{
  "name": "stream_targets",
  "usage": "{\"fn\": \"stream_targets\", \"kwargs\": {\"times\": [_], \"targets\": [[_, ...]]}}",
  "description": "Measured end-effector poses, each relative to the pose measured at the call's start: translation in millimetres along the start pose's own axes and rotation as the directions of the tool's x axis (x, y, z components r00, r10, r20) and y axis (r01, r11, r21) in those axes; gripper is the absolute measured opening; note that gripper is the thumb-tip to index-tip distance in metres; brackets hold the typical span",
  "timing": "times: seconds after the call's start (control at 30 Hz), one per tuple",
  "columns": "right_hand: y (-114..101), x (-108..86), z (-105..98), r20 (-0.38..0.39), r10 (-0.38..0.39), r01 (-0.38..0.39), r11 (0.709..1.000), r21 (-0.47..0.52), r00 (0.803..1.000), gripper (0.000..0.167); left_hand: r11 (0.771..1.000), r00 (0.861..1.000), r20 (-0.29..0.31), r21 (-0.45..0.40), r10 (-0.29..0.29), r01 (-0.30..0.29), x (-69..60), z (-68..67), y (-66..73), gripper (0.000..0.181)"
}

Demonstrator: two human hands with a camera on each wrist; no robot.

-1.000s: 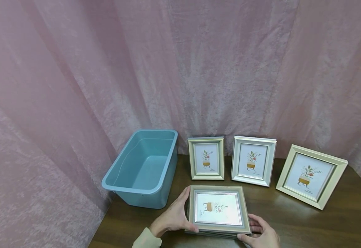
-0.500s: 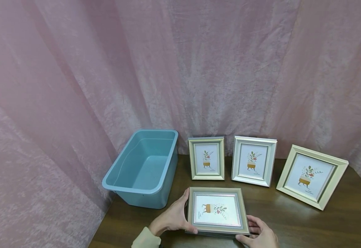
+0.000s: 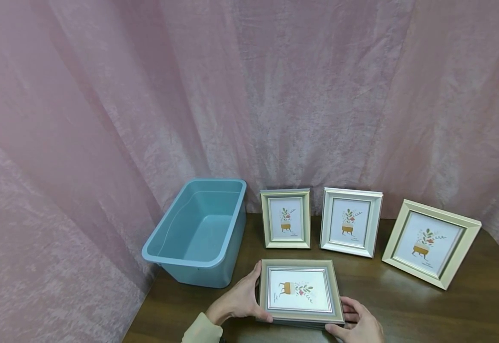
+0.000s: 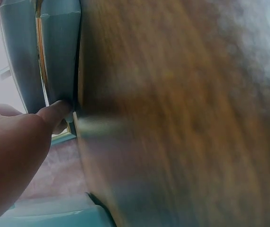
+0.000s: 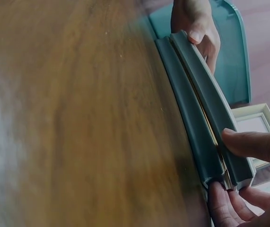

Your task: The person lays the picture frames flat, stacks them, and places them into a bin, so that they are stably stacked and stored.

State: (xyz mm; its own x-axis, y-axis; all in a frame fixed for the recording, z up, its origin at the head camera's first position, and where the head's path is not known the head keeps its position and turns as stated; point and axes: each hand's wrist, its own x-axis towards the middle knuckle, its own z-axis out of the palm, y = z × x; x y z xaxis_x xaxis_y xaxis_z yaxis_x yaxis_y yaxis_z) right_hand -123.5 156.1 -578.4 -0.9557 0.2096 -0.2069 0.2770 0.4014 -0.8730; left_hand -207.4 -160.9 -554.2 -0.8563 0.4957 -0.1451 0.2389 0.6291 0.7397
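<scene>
Beige and grey, a stack of picture frames (image 3: 300,290) is held level between two hands at the near side of a brown wooden table (image 3: 425,314). Two layers are shown edge-on in the wrist views, with a thin gold line between them. The upper frame (image 5: 215,106) is turned face up, and its picture of a potted plant is laid sideways, the leaves directed to the person's right. The lower frame (image 5: 189,108) is set directly beneath; whether the wood is touched by it cannot be told for certain.

The near left corner is gripped by the left hand (image 3: 241,297): its thumb is pressed to the near edge and its fingers are bent along the left side. The near right corner is gripped by the right hand (image 3: 361,324), its thumb laid on the near edge and its fingers curled round the right end, so that thumb and fingers are kept apart by the corner.

A cream sleeve (image 3: 202,329) is seen at the left wrist. To the left, a blue tub (image 3: 198,276) is placed near the left hand. Beyond the stack, a pale gold frame (image 3: 285,219), a white frame (image 3: 351,222) and an angled cream frame (image 3: 431,244) are stood in a row, backed by a pink curtain (image 3: 296,95).
</scene>
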Motion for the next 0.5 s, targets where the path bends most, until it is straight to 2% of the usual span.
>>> {"fn": "stream_targets", "kwargs": {"times": [0.3,0.5], "targets": [[1,-1.7,-6,0.042,-0.020,0.020,1.000,-0.001,0.999,0.090,1.000,1.000,0.010,-0.004,-0.002,0.002,2.3,0.0,-2.5,0.150],[-1,0.3,-14,0.077,-0.029,0.029,1.000,0.000,0.997,0.091,0.996,0.999,-0.017,-0.083,-0.038,0.037,5.4,-4.3,0.4,0.138]]}}
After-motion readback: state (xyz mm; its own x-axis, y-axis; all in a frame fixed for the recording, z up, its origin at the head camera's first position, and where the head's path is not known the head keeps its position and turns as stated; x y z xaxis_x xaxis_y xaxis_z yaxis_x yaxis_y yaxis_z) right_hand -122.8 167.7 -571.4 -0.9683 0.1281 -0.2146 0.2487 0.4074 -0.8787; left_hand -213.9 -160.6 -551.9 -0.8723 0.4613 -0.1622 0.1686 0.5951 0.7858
